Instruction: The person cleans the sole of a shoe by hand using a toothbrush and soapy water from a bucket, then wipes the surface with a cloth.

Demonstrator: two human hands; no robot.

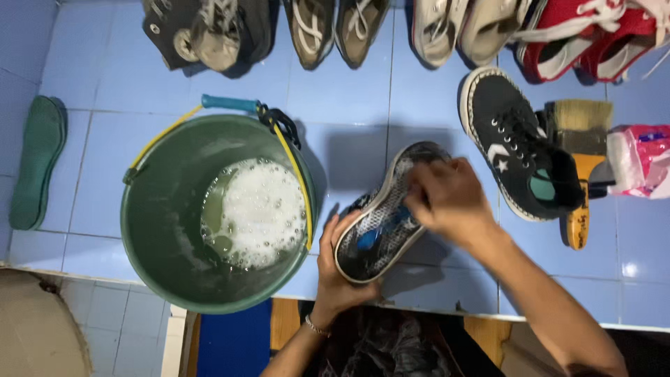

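My left hand [335, 269] grips the heel end of a dark sneaker [380, 216] turned sole-up, its grey-black tread with a blue patch facing me. My right hand [447, 195] is closed over the sole near the toe; what it holds is hidden under the fingers. The shoe hovers above the blue tiled floor [349, 105], just right of a green bucket [157, 230] of foamy soapy water.
A black lace-up sneaker [516, 143] lies right of my hands, beside a wooden-handled brush [579, 167] and a pink-white plastic bag [642, 160]. Several shoes line the far edge, red ones [593, 38] at right. A green insole [35, 160] lies far left.
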